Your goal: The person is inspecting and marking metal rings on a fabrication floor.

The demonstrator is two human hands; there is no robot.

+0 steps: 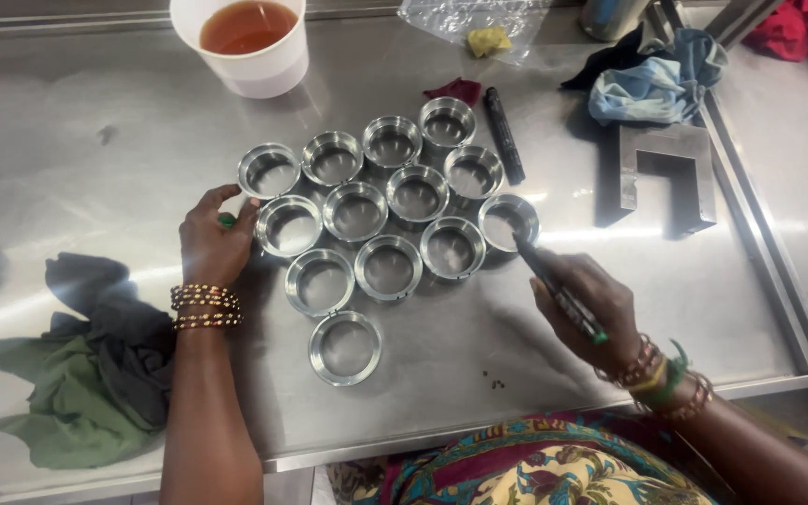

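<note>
Right hand (584, 304) grips marker (558, 288) at ring (509, 223); left hand (212, 241) steadies rings

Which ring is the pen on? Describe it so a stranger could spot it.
On the steel table, find the cluster of shiny metal rings laid in slanted rows. Take the row nearest the person and follow it to its right end: that ring. It alone has the tip of the dark pen, held in the right hand, at its rim.
</note>
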